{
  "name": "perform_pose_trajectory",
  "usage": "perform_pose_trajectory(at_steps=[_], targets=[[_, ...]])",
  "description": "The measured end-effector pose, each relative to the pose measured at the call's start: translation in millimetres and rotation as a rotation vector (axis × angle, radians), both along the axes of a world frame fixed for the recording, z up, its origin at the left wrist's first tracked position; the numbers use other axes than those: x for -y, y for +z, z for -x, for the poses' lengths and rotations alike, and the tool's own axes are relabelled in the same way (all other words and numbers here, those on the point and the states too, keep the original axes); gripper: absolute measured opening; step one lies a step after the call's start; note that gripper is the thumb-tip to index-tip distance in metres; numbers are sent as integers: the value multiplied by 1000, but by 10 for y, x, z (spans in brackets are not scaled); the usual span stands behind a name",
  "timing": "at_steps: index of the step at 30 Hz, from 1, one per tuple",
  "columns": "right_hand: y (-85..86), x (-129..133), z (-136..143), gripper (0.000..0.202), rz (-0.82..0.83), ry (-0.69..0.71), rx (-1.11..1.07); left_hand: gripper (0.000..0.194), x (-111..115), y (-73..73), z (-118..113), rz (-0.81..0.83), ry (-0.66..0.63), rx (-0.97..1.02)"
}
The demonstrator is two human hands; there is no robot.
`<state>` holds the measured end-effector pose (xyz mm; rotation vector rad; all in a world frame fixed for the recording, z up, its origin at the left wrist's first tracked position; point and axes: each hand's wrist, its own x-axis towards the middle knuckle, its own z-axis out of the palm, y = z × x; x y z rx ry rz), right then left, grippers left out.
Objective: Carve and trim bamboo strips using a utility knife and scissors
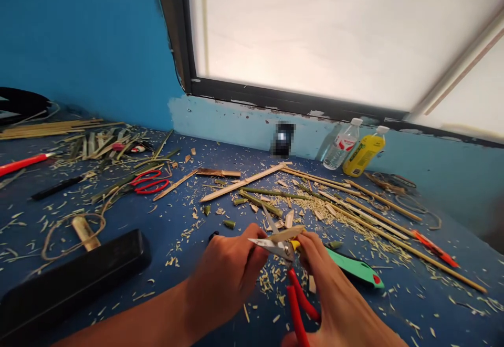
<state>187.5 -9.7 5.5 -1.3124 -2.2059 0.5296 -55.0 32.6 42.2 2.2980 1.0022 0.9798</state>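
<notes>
Red-handled shears (pixel 289 258) are in my right hand (pixel 328 284), its fingers bent about the handles. Their silver blades stand apart, and a short strip of split bamboo (pixel 289 233) lies across them. My left hand (pixel 230 263) is closed at the strip's left end; its fingertips are partly hidden. The fingers of my right hand also reach close to the strip's right end. Beyond the blades lie short green bamboo offcuts (pixel 260 203) and a pointed bamboo strip (pixel 244 183). Beside my right hand is a green-handled tool (pixel 356 269), partly covered.
Shavings litter the blue tabletop (pixel 173 289). A black case (pixel 74 279) and red scissors (pixel 149 182) lie to the left. Long bamboo sticks (pixel 413 250) and an orange cutter (pixel 436 249) are to the right. A water bottle (pixel 342 145) and yellow bottle (pixel 364 153) stand by the wall.
</notes>
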Motion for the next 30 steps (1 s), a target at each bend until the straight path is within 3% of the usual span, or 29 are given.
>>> perform_pose_trajectory(at_steps=[7,12,14,19,21,26,30], targets=[[28,47,-91,115,114,26,-34,32,-71,31,21,72,25,52],[-295,-37,-72,129,-126,-54,-53,42,-42,4,1,211,24,83],[-361,-41,-94,136,-127,-73,-49,44,-10,-23,-2,256,24,101],[-87,27,-148,108,77,-34,-42,36,-23,-84,-24,271,32,150],[-29,15,-124,103,53,-36,-63,36,-77,-94,-24,291,49,205],[-210,-32,23,114,-84,-76,-82,44,-247,-62,66,416,155,458],[-176,7,71,104,-47,-93,-141,45,-240,-28,100,577,-5,594]])
